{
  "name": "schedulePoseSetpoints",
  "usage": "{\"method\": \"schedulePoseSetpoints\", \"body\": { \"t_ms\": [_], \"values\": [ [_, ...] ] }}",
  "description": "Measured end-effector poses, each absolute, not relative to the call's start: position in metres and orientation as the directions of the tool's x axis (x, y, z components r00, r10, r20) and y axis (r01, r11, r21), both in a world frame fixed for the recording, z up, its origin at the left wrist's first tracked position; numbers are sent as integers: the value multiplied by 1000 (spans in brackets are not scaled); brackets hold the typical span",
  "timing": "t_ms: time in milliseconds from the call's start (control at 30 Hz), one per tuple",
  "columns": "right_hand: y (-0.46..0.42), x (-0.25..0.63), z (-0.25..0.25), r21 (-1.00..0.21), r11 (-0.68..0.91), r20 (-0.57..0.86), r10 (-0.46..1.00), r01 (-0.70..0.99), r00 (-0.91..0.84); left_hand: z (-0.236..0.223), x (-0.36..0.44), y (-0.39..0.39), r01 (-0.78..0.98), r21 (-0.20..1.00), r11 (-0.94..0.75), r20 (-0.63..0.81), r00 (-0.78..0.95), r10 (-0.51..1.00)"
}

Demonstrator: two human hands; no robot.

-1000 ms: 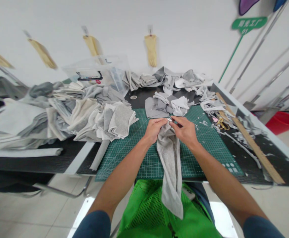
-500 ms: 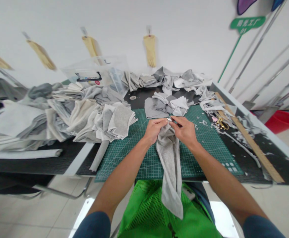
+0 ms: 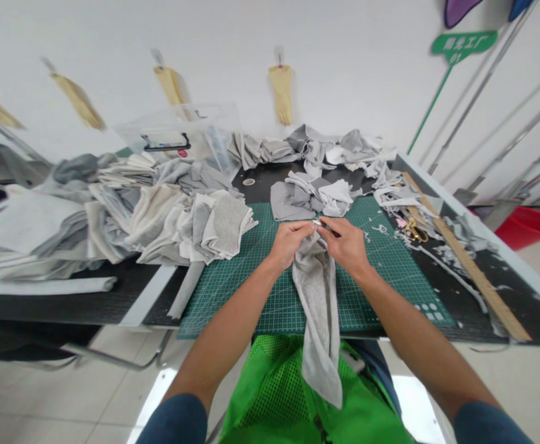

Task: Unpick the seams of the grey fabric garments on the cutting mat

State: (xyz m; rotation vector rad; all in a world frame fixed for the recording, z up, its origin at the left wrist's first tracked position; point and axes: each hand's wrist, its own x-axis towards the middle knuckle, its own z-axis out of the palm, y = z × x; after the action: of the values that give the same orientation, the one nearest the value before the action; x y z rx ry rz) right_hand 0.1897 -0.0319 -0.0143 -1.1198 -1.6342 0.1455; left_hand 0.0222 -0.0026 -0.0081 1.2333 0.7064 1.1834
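A limp grey fabric piece (image 3: 317,296) hangs from between my two hands, over the green cutting mat (image 3: 260,283) and down past the table edge onto my green vest. My left hand (image 3: 289,242) pinches its top end, thumb and fingers closed. Beside it, my right hand (image 3: 347,246) is closed around a small shiny metal tool (image 3: 316,222) that touches the fabric's top. A dark part shows between the right fingers. The tool's exact kind is too small to make out. Grey and white fabric pieces (image 3: 292,197) lie just beyond my hands.
Stacks of folded grey fabric (image 3: 223,225) cover the left side, before a clear plastic box (image 3: 214,123). To the right lie gold-handled scissors (image 3: 415,231), fabric scraps and a long wooden ruler (image 3: 468,259). A tape roll (image 3: 248,182) sits behind the mat.
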Motion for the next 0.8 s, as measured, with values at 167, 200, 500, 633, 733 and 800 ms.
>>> {"method": "schedulePoseSetpoints", "body": {
  "t_ms": [167, 200, 500, 633, 733, 800],
  "values": [
    [-33, 189, -13, -622, 540, 676, 736, 568, 41, -8, 22, -3, -295, 952, -78, 169, 296, 940],
    [-33, 189, -12, -628, 534, 669, 742, 566, 43, -7, 23, -4, -295, 953, -73, 163, 292, 943],
    [-33, 190, -11, -695, 510, 627, 774, 507, 81, -7, 22, -3, -278, 957, -78, 157, 274, 949],
    [-29, 192, -14, -774, 428, 562, 804, 465, 195, -7, 22, -2, -273, 959, -78, 145, 235, 961],
    [-27, 193, -14, -807, 386, 521, 822, 447, 229, -7, 22, -1, -270, 960, -78, 138, 210, 968],
    [-26, 193, -13, -813, 391, 511, 834, 431, 208, -7, 22, -1, -266, 960, -85, 140, 195, 971]
  ]
}}
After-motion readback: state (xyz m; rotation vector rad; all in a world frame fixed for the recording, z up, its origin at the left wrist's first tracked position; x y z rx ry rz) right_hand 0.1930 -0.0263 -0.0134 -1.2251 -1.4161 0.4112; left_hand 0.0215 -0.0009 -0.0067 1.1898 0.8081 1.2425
